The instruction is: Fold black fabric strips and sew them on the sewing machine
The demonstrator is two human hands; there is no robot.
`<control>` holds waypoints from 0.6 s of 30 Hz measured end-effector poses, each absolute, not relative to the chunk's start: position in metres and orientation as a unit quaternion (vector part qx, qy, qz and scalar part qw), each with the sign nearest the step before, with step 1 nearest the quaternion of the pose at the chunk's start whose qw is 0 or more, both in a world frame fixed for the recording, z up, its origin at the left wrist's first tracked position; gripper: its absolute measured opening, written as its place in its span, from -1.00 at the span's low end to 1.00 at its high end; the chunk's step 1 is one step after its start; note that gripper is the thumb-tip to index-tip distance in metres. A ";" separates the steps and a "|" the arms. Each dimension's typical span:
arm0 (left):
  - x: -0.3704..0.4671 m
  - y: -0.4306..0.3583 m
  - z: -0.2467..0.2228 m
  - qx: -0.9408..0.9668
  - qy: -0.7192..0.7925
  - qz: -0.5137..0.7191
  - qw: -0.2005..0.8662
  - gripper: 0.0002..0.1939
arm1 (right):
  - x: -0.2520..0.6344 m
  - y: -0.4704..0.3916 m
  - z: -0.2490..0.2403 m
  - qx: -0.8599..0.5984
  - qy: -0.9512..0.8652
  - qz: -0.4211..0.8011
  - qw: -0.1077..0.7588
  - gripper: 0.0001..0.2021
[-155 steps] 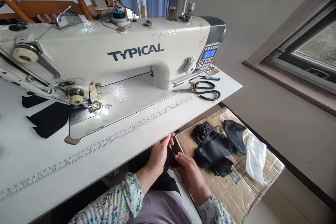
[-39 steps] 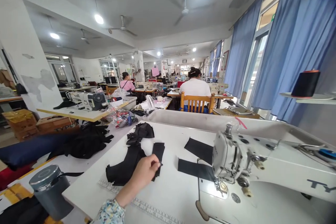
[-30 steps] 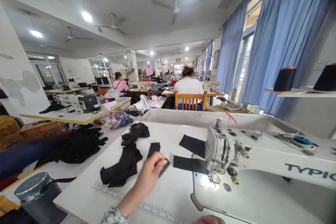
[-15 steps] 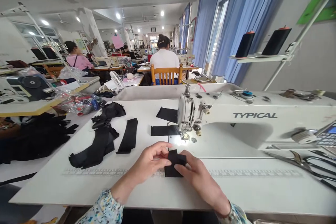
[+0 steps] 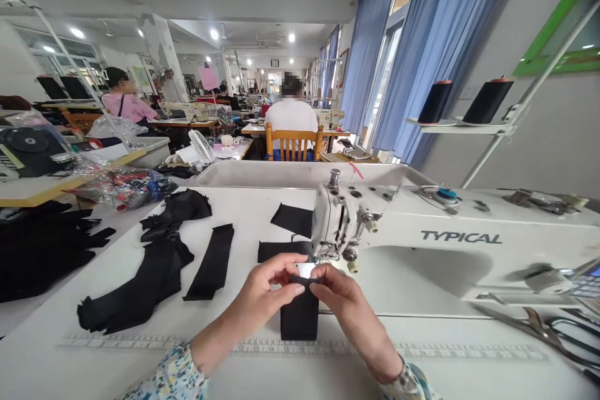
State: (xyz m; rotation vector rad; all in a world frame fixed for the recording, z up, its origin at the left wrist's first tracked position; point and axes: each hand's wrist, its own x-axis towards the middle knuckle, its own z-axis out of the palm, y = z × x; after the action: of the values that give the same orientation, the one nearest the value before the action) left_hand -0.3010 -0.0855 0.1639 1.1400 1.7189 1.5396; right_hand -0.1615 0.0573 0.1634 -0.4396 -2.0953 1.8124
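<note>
Both hands pinch the top edge of a black fabric strip [image 5: 299, 319], which hangs toward me over the table. My left hand [image 5: 272, 281] grips its left corner between thumb and fingers. At the right corner, my right hand [image 5: 340, 290] does the same, and the edge between them looks folded over. Just beyond my fingers is the head of a white sewing machine [image 5: 335, 219]. Another black fabric piece [image 5: 281, 251] lies beside the needle area, its right end partly hidden by the machine. The needle and presser foot are mostly covered by my hands.
Left on the table lie a single black strip [image 5: 213, 262] and a heap of black pieces [image 5: 140, 281]. A printed ruler [image 5: 422, 351] runs along the front. Scissors [image 5: 539, 328] rest at the right. Thread cones [image 5: 487, 102] stand above. A person [image 5: 290, 115] sits ahead.
My hands have moved the strip slightly away from me, nearer the machine head. My right hand has shifted from the strip's side to its top edge. The view has tilted slightly.
</note>
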 end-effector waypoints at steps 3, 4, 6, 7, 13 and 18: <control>-0.312 -0.089 0.159 0.434 0.620 0.570 0.319 -0.53 | -0.160 0.061 0.160 -0.161 -0.743 0.632 0.151 -0.80; -0.315 -0.089 0.158 0.435 0.622 0.563 0.327 -0.55 | -0.157 0.061 0.160 -0.163 -0.745 0.630 0.144 -0.80; -0.321 -0.089 0.156 0.439 0.651 0.529 0.324 -0.61 | -0.149 0.063 0.162 -0.167 -0.754 0.623 0.124 -0.82; -0.322 -0.089 0.155 0.448 0.675 0.499 0.307 -0.62 | -0.145 0.063 0.164 -0.168 -0.760 0.618 0.109 -0.83; -0.318 -0.088 0.148 0.552 0.747 0.319 0.186 -0.63 | -0.122 0.058 0.167 -0.141 -0.806 0.575 0.005 -0.85; -0.316 -0.088 0.151 0.453 0.739 0.412 0.280 -0.67 | -0.107 0.060 0.168 -0.172 -0.848 0.501 0.022 -0.72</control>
State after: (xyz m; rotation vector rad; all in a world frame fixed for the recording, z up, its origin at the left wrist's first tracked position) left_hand -0.3161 -0.0885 0.1514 1.2145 1.9817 1.1056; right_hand -0.1067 0.0598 0.1677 -0.5325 -2.6271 1.5509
